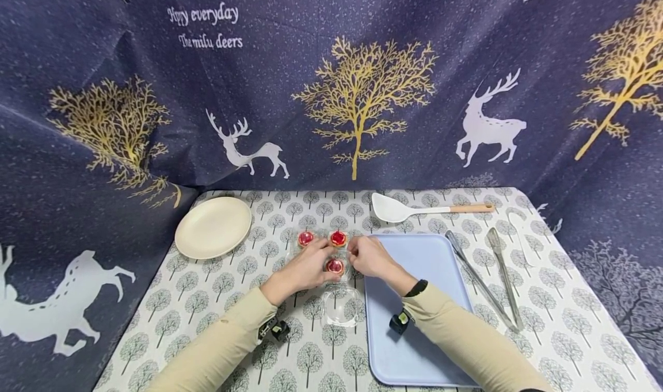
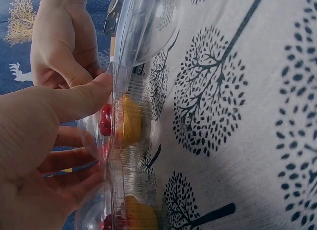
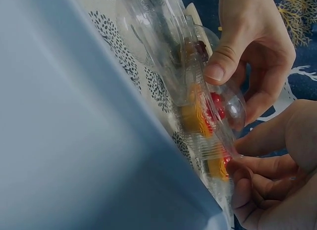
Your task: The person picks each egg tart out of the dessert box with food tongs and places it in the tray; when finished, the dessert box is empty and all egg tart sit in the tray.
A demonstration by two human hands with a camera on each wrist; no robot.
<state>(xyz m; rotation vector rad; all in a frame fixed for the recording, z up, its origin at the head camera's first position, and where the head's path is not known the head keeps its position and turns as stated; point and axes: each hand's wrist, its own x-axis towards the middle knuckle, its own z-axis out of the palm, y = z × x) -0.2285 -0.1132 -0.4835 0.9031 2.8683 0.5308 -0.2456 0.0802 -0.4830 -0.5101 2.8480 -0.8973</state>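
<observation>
Dark blue fabric backdrop point(image 1: 321, 12) behind and at both sides, printed with golden bare trees point(image 1: 357, 115), white antlered deer point(image 1: 489, 126) and white lettering point(image 1: 214, 14). Below it, broad surface point(image 1: 176, 303) spread with white cloth point(image 1: 580, 277) in a grey-green leafy pattern. Right of centre, lengthwise, large pale blue rectangular tray point(image 1: 430, 259) with rounded corners. Extending from the near edge, two beige sleeves point(image 1: 228, 331), small black camera point(image 1: 400, 323) at each wrist, right sleeve across the tray. At the far left, flat round cream plate point(image 1: 214, 228). Along the right of the tray, long grey metal tongs point(image 1: 494, 241), arms spread into a narrow V, joined end toward the near edge. Beyond the tray, white-headed spatula point(image 1: 392, 209) with pale wooden handle, lying crosswise.

Between plate and tray, just beside the tray's left rim, clear plastic container point(image 3: 200, 147) with ribbed sides and domed tops, resting on the surface. On its near side, clear plastic piece point(image 1: 342, 305) with round hollow, cannot tell whether joined to it. Over the container's near left part, left hand point(image 1: 305, 265), thumb and fingers curved round a dome. At the right edge, right hand point(image 1: 373, 257), thumb and fingers clamped on the thin plastic rim. Inside, small yellow tarts point(image 1: 338, 238) topped with glossy red, three showing from the head view, one of them framed between left thumb and fingers.
</observation>
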